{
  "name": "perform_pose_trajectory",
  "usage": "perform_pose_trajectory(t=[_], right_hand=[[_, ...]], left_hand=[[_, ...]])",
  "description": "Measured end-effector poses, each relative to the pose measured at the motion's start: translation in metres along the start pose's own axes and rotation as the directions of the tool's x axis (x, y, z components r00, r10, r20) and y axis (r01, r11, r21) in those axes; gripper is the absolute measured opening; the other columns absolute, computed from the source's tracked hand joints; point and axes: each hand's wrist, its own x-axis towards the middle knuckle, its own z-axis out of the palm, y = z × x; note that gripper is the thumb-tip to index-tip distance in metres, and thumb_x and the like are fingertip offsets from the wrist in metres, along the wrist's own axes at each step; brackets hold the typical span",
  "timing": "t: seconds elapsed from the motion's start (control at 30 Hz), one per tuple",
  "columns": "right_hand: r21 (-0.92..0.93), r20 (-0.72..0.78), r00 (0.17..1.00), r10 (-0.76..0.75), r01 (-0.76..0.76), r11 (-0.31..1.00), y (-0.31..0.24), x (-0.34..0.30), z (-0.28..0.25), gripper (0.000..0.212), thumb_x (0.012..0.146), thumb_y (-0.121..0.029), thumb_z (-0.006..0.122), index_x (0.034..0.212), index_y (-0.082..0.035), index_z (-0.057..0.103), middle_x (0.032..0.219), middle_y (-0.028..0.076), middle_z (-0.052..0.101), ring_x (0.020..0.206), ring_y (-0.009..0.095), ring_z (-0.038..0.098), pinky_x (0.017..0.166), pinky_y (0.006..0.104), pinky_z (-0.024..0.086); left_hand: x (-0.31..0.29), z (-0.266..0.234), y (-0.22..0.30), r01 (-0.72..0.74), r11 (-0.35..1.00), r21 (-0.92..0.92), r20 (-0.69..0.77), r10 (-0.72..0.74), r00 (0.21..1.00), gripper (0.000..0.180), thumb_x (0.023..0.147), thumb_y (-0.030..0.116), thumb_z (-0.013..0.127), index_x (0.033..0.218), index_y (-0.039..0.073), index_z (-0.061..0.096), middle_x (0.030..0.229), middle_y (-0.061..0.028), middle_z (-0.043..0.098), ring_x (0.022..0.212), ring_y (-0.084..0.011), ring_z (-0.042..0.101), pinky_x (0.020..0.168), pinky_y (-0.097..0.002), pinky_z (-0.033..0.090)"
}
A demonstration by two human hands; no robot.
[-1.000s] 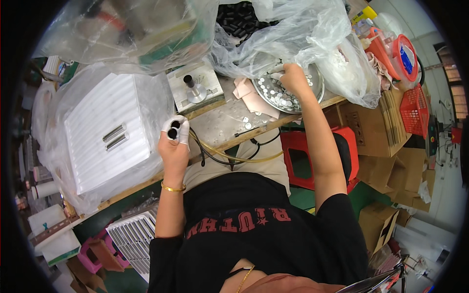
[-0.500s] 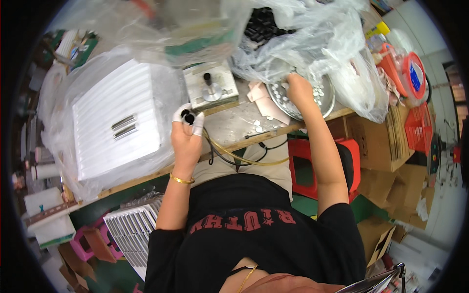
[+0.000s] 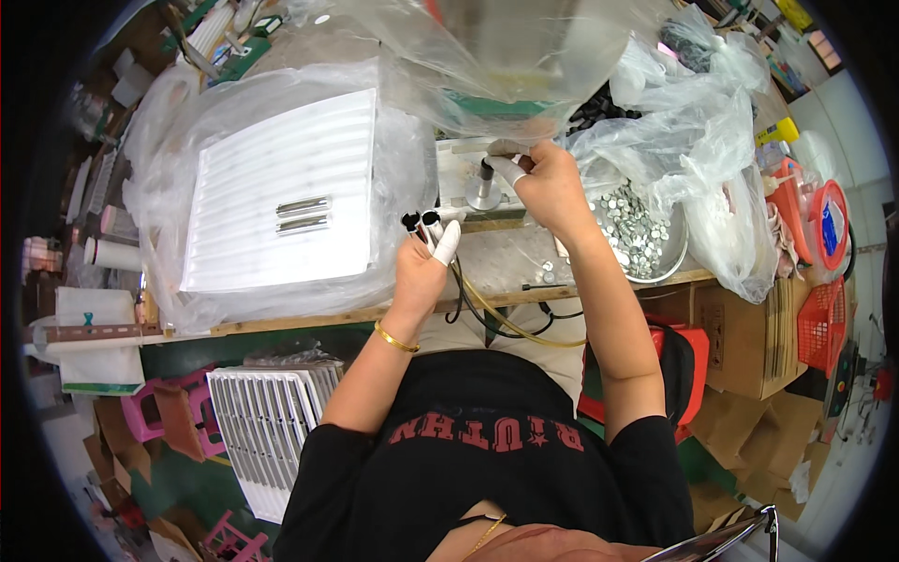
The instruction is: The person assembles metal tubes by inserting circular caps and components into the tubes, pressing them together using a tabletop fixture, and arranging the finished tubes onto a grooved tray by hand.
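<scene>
My left hand [image 3: 423,273], with white coverings on its fingertips, is closed around two short silver tubes [image 3: 431,221] whose dark ends point up. Just right of it, a metal fixture [image 3: 484,197] with an upright, black-topped post stands on a pale block [image 3: 453,170]. My right hand [image 3: 548,192] is at the top of that post, thumb and finger pinched together. What lies between those fingertips, if anything, is too small to make out. Right of this hand, a round metal bowl [image 3: 682,251] holds many small silver discs [image 3: 629,229].
To the left, a ridged white tray [image 3: 281,253] bears silver tubes [image 3: 303,215] and lies on plastic sheeting. Clear plastic hangs over the back of the bench. A plastic bag [image 3: 702,140] with black pieces [image 3: 599,110] is at right. Stacked trays [image 3: 272,421] stand below the bench.
My right hand has come out of the bowl of discs and moved left to the post. My left hand still holds the tubes beside the fixture. The whole view has shifted.
</scene>
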Motion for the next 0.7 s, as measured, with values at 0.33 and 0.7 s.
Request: perform_pose_trajectory(t=[0.33, 0.7], right_hand=[[-0.007, 0.138, 0.978, 0.158, -0.159, 0.987, -0.011, 0.007, -0.001, 0.020, 0.079, -0.007, 0.065, 0.095, 0.003, 0.068, 0.088, 0.009, 0.069, 0.081, 0.013, 0.061, 0.073, 0.0239, 0.045], [-0.271, 0.133, 0.989, -0.067, 0.101, 0.957, -0.020, 0.000, 0.001, 0.018, 0.079, -0.007, 0.063, 0.093, 0.001, 0.068, 0.079, 0.008, 0.067, 0.065, 0.011, 0.057, 0.062, 0.0252, 0.045]], left_hand=[[0.001, -0.009, 0.004, 0.150, 0.951, -0.271, 0.025, -0.148, 0.989, 0.032, 0.092, 0.017, 0.057, 0.120, 0.000, 0.053, 0.106, -0.0089, 0.061, 0.092, -0.0138, 0.059, 0.076, -0.0290, 0.053], [0.006, -0.002, 0.022, 0.198, 0.915, -0.350, 0.270, -0.104, 0.957, 0.032, 0.086, 0.009, 0.063, 0.117, 0.000, 0.055, 0.107, -0.0120, 0.063, 0.090, -0.0162, 0.060, 0.074, -0.0281, 0.050]])
